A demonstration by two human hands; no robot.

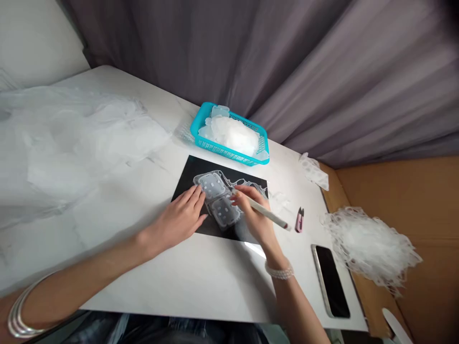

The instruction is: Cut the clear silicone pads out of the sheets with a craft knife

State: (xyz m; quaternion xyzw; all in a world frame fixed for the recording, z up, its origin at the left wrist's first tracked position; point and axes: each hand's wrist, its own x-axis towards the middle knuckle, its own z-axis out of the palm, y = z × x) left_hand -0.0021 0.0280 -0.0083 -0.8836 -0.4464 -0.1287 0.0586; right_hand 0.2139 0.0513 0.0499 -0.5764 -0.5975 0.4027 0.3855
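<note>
A translucent plastic piece [224, 210] with two square panels and small pale spots lies on a black mat [190, 167]. My left hand [182, 215] rests flat at the piece's left side, fingertips on its edge and fingers extended. In my right hand [253, 208], a white pen-like tool [270, 216] is gripped, its tip end near the upper right of the panels. Thin clear strips [251, 183] stretch from the piece toward the mat's right side.
Behind the mat stands a turquoise basket [222, 151] of white translucent pieces. Cloudy plastic bags [71, 148] cover the left. Pink snips [300, 220], a phone [330, 282] and a heap of clear scraps [373, 246] at a cardboard box [416, 191] are on the right.
</note>
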